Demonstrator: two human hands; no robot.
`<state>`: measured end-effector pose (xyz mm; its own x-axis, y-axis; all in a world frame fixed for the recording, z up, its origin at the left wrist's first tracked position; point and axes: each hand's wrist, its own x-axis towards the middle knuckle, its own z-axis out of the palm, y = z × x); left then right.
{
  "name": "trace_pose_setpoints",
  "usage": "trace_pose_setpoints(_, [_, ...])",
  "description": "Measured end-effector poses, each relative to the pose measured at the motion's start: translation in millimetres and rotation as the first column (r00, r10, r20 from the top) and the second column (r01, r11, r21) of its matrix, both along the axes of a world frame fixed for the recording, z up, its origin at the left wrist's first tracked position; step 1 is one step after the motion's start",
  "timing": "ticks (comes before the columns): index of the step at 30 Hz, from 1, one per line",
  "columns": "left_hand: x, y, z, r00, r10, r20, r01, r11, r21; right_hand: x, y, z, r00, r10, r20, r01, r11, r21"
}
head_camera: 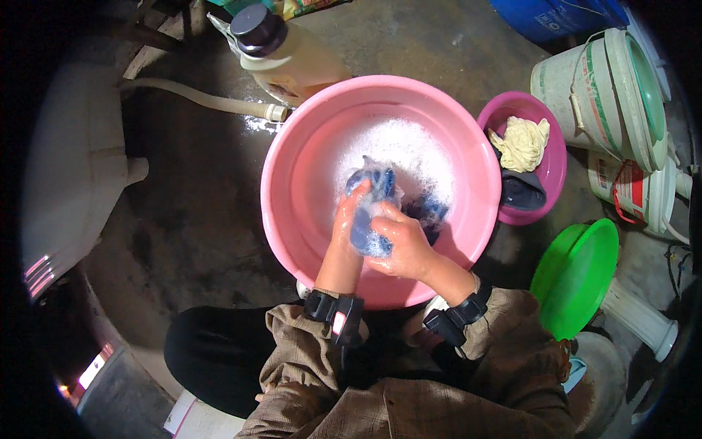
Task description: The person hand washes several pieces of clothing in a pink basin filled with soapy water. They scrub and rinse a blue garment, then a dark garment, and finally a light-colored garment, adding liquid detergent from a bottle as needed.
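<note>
Both my hands are over a large pink plastic basin (296, 164) of sudsy water. Bunched between them is a wet blue cloth item (364, 233) with foam on it. My left hand (346, 219) grips its left side, the thumb lying along the fabric. From the right, my right hand (403, 241) presses its fingers around the lower part of the same cloth. More dark blue fabric (430, 211) lies partly sunk in the white suds (403, 142) just right of my hands. Foam hides much of what is in the water.
A magenta basin (556, 159) holding a pale yellow cloth (524, 142) and a dark cloth (521, 191) stands right of the pink one. Beyond are lidded buckets (559, 93) and a green basin (576, 280). A large capped jug (296, 60) and a drain hose (219, 104) lie upper left.
</note>
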<state>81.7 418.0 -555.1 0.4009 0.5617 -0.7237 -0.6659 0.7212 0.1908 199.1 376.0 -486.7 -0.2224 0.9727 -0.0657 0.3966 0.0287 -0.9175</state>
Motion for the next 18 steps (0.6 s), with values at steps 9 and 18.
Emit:
trace_pose_setpoints(9, [14.9,-5.2,15.8,0.955,0.088,-0.284,-0.069,0.995,0.077,11.6,25.7,-33.2,0.966,-0.241,-0.098,0.241,0.97,-0.014])
trace_pose_setpoints(18, [-18.5,-8.8,-38.5,0.232,-0.154,-0.961,0.338,0.939,-0.068,9.1,16.7,-76.6,0.703,0.29,0.649,0.053,0.889,-0.455])
